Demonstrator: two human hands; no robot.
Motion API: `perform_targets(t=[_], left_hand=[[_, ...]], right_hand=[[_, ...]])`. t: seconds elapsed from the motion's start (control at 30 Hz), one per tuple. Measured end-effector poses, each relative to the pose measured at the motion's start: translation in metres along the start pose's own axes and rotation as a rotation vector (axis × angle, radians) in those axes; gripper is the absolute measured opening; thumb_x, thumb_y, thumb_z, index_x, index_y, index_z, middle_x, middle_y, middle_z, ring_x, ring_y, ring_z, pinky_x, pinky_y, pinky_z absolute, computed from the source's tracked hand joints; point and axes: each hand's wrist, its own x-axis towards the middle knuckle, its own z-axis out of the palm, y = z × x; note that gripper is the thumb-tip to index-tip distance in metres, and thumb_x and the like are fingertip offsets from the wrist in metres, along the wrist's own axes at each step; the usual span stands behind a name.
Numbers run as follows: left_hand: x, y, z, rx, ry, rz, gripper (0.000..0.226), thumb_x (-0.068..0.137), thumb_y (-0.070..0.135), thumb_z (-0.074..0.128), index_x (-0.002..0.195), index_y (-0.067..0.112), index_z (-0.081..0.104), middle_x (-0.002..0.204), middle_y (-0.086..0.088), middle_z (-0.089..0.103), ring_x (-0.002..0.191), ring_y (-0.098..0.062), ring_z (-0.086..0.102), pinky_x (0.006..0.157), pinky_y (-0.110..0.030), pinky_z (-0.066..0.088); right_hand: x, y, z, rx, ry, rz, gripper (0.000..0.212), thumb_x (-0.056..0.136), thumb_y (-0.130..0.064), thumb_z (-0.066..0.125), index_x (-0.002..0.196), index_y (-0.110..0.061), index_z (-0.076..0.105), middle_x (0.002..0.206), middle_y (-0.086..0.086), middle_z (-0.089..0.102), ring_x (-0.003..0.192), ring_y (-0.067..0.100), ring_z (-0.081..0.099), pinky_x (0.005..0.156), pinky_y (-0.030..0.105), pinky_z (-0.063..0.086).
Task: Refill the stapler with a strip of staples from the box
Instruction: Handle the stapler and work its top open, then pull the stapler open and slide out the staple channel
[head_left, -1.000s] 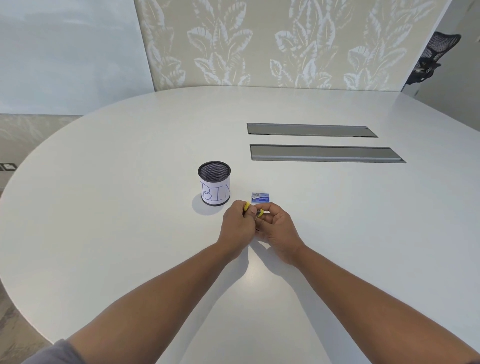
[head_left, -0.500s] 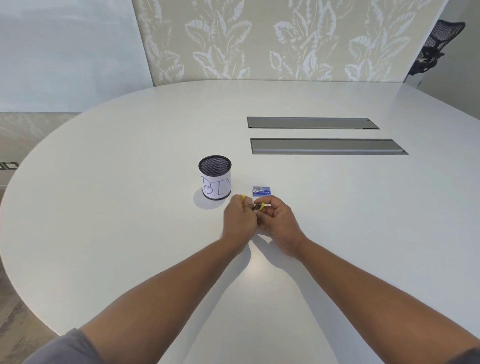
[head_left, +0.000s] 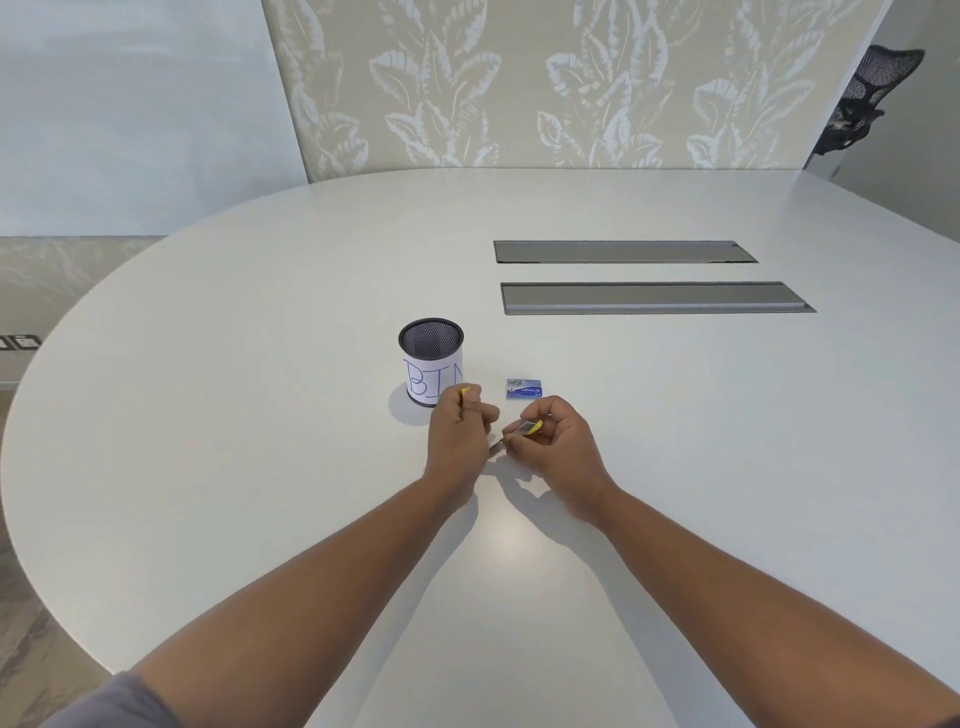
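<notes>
A small yellow stapler (head_left: 531, 427) is held between both hands above the white table (head_left: 260, 415), swung open. My left hand (head_left: 457, 436) grips one yellow part, whose tip (head_left: 464, 393) sticks up above the fingers. My right hand (head_left: 558, 447) pinches the other yellow part with its grey metal rail (head_left: 498, 443) pointing toward the left hand. Most of the stapler is hidden by my fingers. The small blue staple box (head_left: 523, 388) lies flat on the table just beyond my right hand, lid shut, apart from both hands.
A black mesh cup with a white label reading BIN (head_left: 431, 361) stands just beyond my left hand. Two grey cable hatches (head_left: 654, 298) are set into the table farther back right. A black office chair (head_left: 867, 98) stands at the far right.
My hands have moved slightly apart, and the stapler's two yellow parts have separated, exposing the grey metal rail between them. The box and cup have not moved.
</notes>
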Motion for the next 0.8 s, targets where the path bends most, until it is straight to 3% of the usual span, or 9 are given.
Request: perform_targets(t=[0.13,0.23,0.3,0.4,0.47,0.63,0.8], left_hand=[[0.006,-0.002,-0.01,0.079,0.04,0.063,0.018,0.109,0.024,0.039,0.117,0.018,0.054,0.096,0.005,0.072,0.085,-0.013,0.058,0.075,-0.029,0.049],[0.012,-0.002,-0.016,0.116,0.028,0.041,0.018,0.109,0.019,0.038,0.114,0.016,0.055,0.102,0.001,0.074,0.09,-0.018,0.061,0.077,-0.031,0.049],[0.014,-0.003,-0.02,0.135,0.016,0.007,0.02,0.109,0.015,0.038,0.115,0.013,0.057,0.107,-0.004,0.072,0.09,-0.019,0.062,0.07,-0.026,0.049],[0.018,-0.004,-0.024,0.189,0.018,0.017,0.021,0.107,0.011,0.043,0.114,0.008,0.063,0.098,-0.008,0.064,0.076,-0.015,0.06,0.061,-0.014,0.048],[0.019,-0.004,-0.026,0.233,0.008,0.033,0.019,0.106,0.009,0.045,0.11,0.008,0.064,0.089,-0.007,0.06,0.069,-0.013,0.055,0.056,-0.01,0.046],[0.026,-0.009,-0.031,0.34,-0.035,0.032,0.017,0.102,0.014,0.053,0.101,0.017,0.07,0.09,-0.006,0.066,0.077,-0.019,0.059,0.084,-0.04,0.057],[0.027,-0.008,-0.029,0.507,-0.029,0.088,0.023,0.1,0.013,0.057,0.116,0.012,0.074,0.108,0.0,0.068,0.103,-0.018,0.06,0.089,-0.026,0.042]], right_hand=[[-0.003,-0.003,-0.01,-0.188,-0.021,-0.027,0.028,0.082,0.004,0.076,0.101,-0.008,0.059,0.094,0.018,0.074,0.073,0.017,0.066,0.072,0.03,0.057],[-0.005,-0.004,-0.021,-0.366,-0.012,-0.055,0.029,0.08,-0.002,0.076,0.101,-0.016,0.063,0.091,0.012,0.073,0.072,0.012,0.064,0.068,0.026,0.054],[-0.007,-0.004,-0.025,-0.477,-0.012,-0.084,0.028,0.078,-0.005,0.072,0.099,-0.022,0.064,0.085,0.007,0.07,0.065,0.011,0.058,0.062,0.026,0.051],[-0.012,-0.004,-0.025,-0.543,-0.05,-0.072,0.031,0.077,-0.007,0.066,0.102,-0.024,0.064,0.08,0.008,0.068,0.057,0.011,0.056,0.055,0.026,0.049],[-0.012,-0.005,-0.024,-0.647,-0.088,-0.077,0.038,0.076,-0.01,0.066,0.11,-0.025,0.064,0.079,0.004,0.067,0.059,0.008,0.055,0.058,0.024,0.048],[-0.01,-0.014,-0.018,-0.937,-0.196,-0.098,0.058,0.075,-0.022,0.063,0.131,-0.03,0.055,0.071,-0.008,0.054,0.067,0.01,0.052,0.063,0.028,0.043],[-0.017,-0.02,-0.011,-1.068,-0.253,-0.111,0.064,0.081,-0.026,0.059,0.143,-0.033,0.044,0.072,-0.011,0.051,0.074,0.015,0.053,0.066,0.028,0.039]])
